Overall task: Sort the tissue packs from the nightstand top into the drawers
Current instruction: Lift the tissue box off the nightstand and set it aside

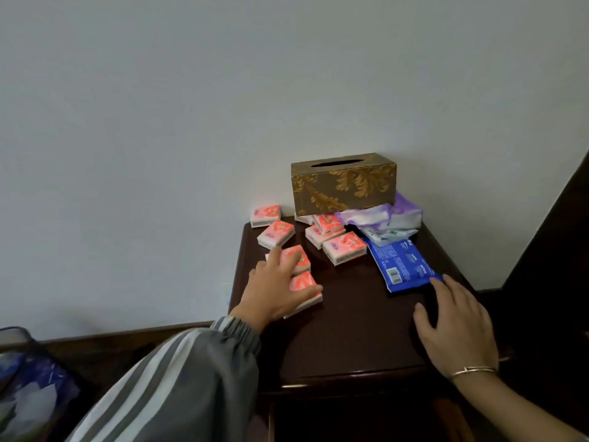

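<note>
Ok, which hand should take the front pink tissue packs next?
Left, probably. The left hand lies on the two front pink packs, fingers spread over them. The right hand rests flat on the nightstand, fingertips at the blue pack, apart from the pink ones.

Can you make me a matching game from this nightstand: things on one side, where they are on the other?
1 gold tissue box
2 blue pack
3 left hand
4 purple pack

A on two pink packs
B at the back, by the wall
C flat, by the right hand
D crumpled, beside the box

Pairs: 1-B, 2-C, 3-A, 4-D.
</note>
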### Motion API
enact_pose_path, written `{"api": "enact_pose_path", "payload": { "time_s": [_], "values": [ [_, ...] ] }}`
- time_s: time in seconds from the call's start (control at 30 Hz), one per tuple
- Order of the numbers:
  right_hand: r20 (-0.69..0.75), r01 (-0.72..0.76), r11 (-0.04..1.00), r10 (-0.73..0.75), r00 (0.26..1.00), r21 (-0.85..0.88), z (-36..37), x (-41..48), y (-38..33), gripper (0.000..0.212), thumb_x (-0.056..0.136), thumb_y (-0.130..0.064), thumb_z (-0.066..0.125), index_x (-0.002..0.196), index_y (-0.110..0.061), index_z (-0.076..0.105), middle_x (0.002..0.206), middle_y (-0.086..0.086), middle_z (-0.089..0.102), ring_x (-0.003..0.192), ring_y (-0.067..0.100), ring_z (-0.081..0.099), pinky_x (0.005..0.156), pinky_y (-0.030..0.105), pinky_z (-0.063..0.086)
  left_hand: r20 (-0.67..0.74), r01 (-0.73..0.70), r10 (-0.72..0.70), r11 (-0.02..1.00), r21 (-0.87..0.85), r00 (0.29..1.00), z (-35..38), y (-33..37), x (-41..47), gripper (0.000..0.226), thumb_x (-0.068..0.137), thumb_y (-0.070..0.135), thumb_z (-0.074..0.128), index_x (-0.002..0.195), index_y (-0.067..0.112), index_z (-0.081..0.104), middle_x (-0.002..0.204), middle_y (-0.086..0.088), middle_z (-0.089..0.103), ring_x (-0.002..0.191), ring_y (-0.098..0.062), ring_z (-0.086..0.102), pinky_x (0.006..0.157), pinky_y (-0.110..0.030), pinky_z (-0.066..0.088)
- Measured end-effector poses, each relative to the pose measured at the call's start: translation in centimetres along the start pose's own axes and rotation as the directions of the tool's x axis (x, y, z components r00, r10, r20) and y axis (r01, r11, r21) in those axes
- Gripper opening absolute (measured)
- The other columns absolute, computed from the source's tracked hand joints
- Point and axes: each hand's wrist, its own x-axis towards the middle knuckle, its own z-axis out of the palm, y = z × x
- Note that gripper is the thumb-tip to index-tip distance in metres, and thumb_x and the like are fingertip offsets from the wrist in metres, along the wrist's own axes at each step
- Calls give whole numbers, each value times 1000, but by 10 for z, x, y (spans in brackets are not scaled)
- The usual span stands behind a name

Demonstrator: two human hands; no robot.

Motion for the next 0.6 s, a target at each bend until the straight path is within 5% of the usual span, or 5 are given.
{"api": "enact_pose_path", "payload": {
  "time_s": [0.27, 0.4, 0.6],
  "values": [
    [-70, 33, 998, -29, 997, 57, -8, -4, -5, 44, 86, -26, 57, 125, -7, 54, 135, 14, 51, 123, 31, 47, 98, 44, 40, 19, 47, -46, 997, -59, 999, 6, 19, -88, 115, 52, 96, 36, 146, 38, 9, 147, -1, 19, 123, -36, 43, 100, -52, 43],
    [-123, 69, 993, -57, 991, 92, -12, -8, -5, 37, 85, -19, 58, 120, -7, 58, 133, 15, 53, 120, 34, 49, 97, 47, 39, -47, 118, -122, 990, -74, 991, 12, 25, -98, 103, 59, 91, 38, 144, 37, 14, 143, -3, 22, 119, -34, 43, 97, -49, 42],
    [-263, 506, 863, -489, 832, -5, -26, 7, -56, 38, 74, -25, 47, 104, -12, 66, 114, 9, 64, 104, 31, 61, 85, 41, 46, -189, 221, -242, 967, -125, 952, 23, 29, -98, 89, 64, 87, 34, 138, 38, 28, 137, -2, 31, 109, -32, 47, 91, -44, 41]
  ]
}}
